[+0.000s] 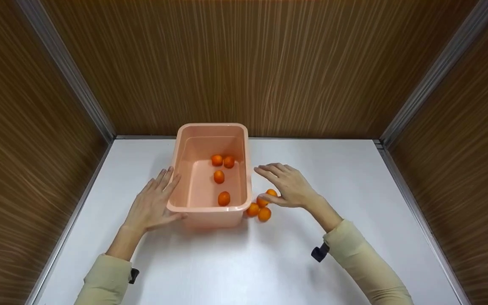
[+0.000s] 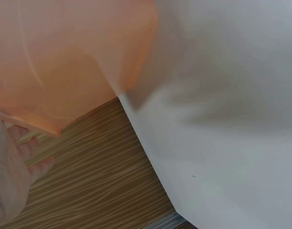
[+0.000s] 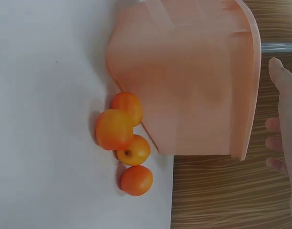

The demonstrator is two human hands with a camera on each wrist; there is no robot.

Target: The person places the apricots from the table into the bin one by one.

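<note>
Head cam: L hand [image 1: 153,207] steadies bin [image 1: 244,178], R hand [image 1: 288,186] over oranges [image 1: 259,209].

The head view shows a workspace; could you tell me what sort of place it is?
Probably a staged recording booth rather than a kitchen: a bare white table is boxed in by wood-grain panels, with only a pink tub and small orange fruits on it.

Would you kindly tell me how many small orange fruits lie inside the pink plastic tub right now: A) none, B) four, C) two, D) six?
B: the head view shows four small orange fruits on the floor of the pink plastic tub; the other fruits lie outside on the white table beside its right wall.
</note>
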